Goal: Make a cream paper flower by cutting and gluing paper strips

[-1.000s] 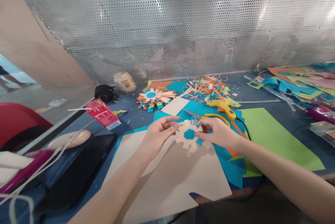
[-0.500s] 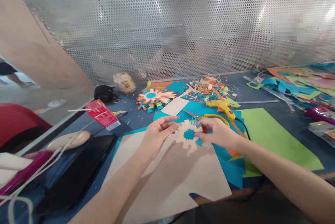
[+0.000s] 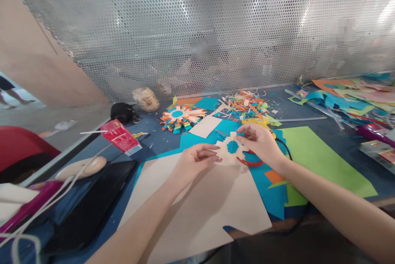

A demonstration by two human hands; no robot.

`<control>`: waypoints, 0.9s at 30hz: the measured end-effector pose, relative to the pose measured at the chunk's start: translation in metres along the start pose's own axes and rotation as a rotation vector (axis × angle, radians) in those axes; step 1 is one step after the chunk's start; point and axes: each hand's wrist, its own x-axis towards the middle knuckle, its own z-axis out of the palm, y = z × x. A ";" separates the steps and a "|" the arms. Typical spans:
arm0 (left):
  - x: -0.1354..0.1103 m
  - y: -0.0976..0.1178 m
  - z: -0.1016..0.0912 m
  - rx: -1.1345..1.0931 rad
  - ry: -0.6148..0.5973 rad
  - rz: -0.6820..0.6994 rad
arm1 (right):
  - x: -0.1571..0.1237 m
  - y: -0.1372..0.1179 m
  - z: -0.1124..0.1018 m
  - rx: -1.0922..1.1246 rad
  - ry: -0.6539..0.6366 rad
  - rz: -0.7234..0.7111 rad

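Note:
A cream paper cut-out [image 3: 230, 151], toothed round its rim with a round hole in the middle, hangs a little above the table between both hands. My left hand [image 3: 193, 163] pinches its left edge. My right hand [image 3: 262, 145] is closed on its right side, fingers curled over it. Below the right hand a red curved handle [image 3: 251, 162] shows, probably scissors. Under the hands lies a large cream sheet [image 3: 197, 210] on blue paper [image 3: 268, 186]. A yellow glue gun [image 3: 256, 121] is mostly hidden behind my right hand.
A finished layered paper flower [image 3: 180, 116] and a pile of paper scraps [image 3: 243, 103] lie further back. A green sheet [image 3: 317, 157] is on the right, a red carton [image 3: 121, 135] and black pad [image 3: 92, 202] on the left. A perforated metal screen [image 3: 197, 29] closes the far side.
Both hands have carried the cream cut-out up and slightly right, away from me. My right hand now covers the glue gun, and the red handle has come into view beneath it.

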 end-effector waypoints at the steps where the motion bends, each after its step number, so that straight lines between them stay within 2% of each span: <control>1: -0.001 -0.001 0.001 0.009 -0.033 0.001 | 0.000 0.000 0.000 0.001 0.015 -0.016; 4: -0.001 -0.005 0.001 0.032 -0.092 0.016 | 0.001 0.000 -0.001 0.019 0.044 -0.046; 11: 0.001 -0.005 -0.002 0.078 -0.059 0.052 | 0.005 0.004 -0.004 0.041 0.138 -0.055; 23: 0.000 0.001 0.001 0.182 0.101 0.119 | 0.007 0.001 -0.005 0.199 0.116 0.103; 27: 0.003 -0.004 -0.001 0.136 0.078 0.152 | 0.007 0.003 -0.003 0.296 0.084 0.093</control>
